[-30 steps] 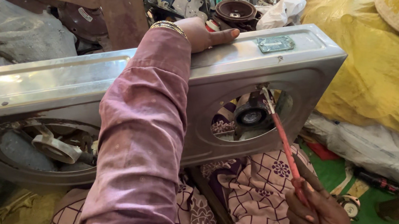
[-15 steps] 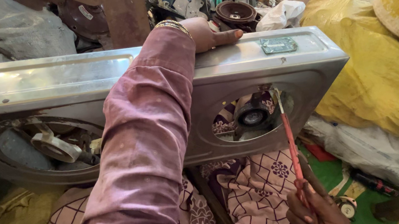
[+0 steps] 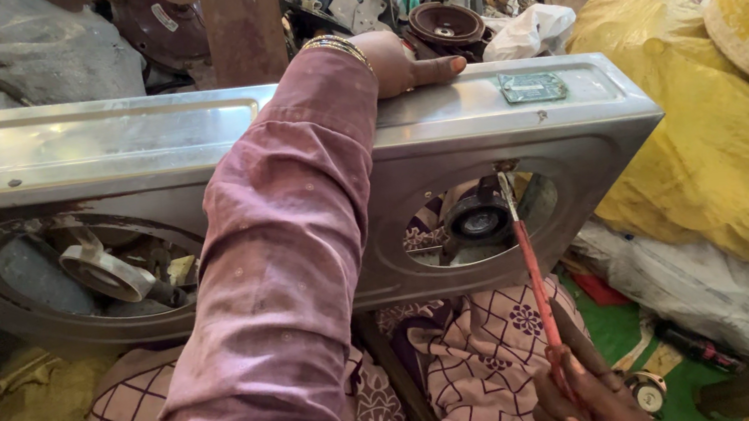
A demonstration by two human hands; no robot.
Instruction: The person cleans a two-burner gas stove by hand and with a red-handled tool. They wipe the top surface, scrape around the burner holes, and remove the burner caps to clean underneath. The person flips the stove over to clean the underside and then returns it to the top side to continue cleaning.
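Head view: a steel stove body (image 3: 131, 150) stands on edge across the middle of the frame, its two round burner holes facing the camera. Left hand (image 3: 400, 59), upper centre, lies over the top edge, fingers curled down, steadying it. Right hand (image 3: 589, 403), bottom right, is closed around a red screwdriver (image 3: 531, 265); its tip seems to touch the rim of the right hole.
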